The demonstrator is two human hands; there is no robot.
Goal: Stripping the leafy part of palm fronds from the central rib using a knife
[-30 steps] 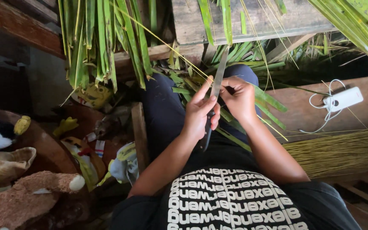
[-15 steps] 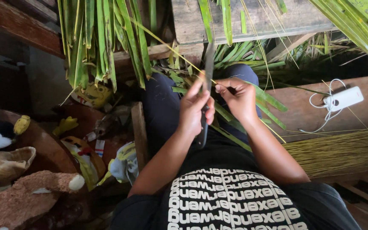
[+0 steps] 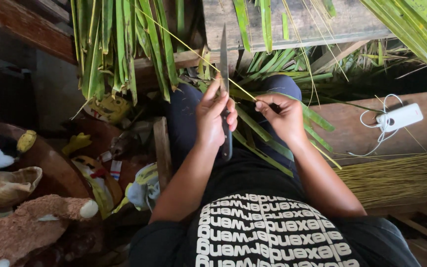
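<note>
**Knife set against a thin palm midrib over the lap**

The knife point(image 3: 224, 74) has a long, narrow, grey blade that points toward 12 o'clock, its tip reaching the edge of the wooden worktop point(image 3: 322, 22); its dark handle runs down toward 6 o'clock and shows below the palm. The midrib point(image 3: 201, 57) is a thin, pale yellow-green strand running from 10 o'clock, up among the hanging green leaves point(image 3: 119, 49), down to 4 o'clock past the person's wrist. It crosses the blade just above the left hand.

The left hand point(image 3: 216, 118) is wrapped around the knife handle, its fingers point(image 3: 231, 116) curled together and clamped on it, the thumb lying up along the blade side. The right hand point(image 3: 282, 116) sits at 3 o'clock of the left, close beside it but apart. Its thumb and forefinger are pinched together on the midrib, and the remaining fingers are folded in toward the palm. Flat green leaf strips point(image 3: 265, 138) lie across the dark trousers beneath both hands.

At 3 o'clock, well apart from the hands, a white charger point(image 3: 400, 116) with a coiled cord rests on a brown board. Below it lies a bundle of stripped yellow midribs point(image 3: 396, 175). At 8 o'clock, plush toys point(image 3: 30, 222) lie in a heap.
</note>
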